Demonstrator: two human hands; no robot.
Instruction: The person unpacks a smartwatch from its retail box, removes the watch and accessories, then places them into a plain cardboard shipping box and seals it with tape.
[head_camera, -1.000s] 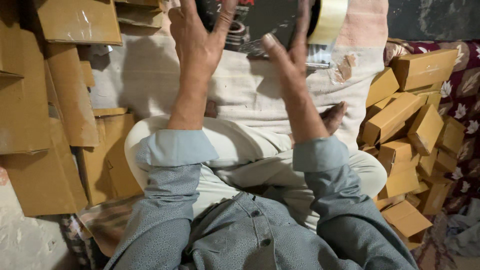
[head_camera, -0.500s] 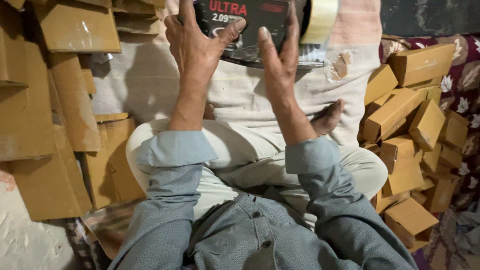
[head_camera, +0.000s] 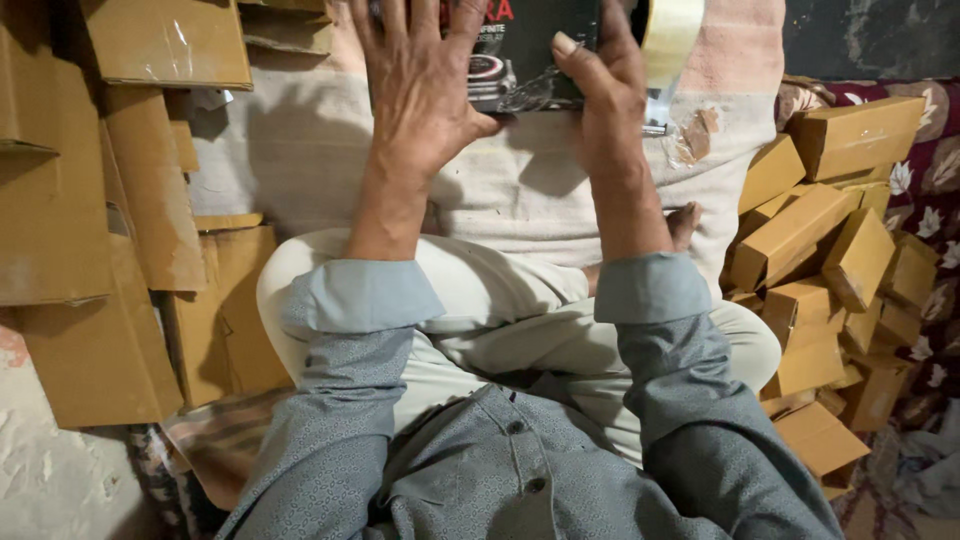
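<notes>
I hold a dark printed product box between both hands at the top of the head view. My left hand presses flat against its left side with the fingers spread upward. My right hand grips its right edge, thumb on the front face. A roll of clear packing tape shows just behind my right hand. My crossed legs in pale trousers lie below, and the box's top is cut off by the frame.
Flat and folded brown cartons are stacked along the left. A heap of small sealed brown boxes lies on the right, over a dark red flowered cloth. A pale blanket covers the floor ahead.
My hands were raised open and apart, then closed on the dark box. They have now drawn it slightly lower and nearer to me.
</notes>
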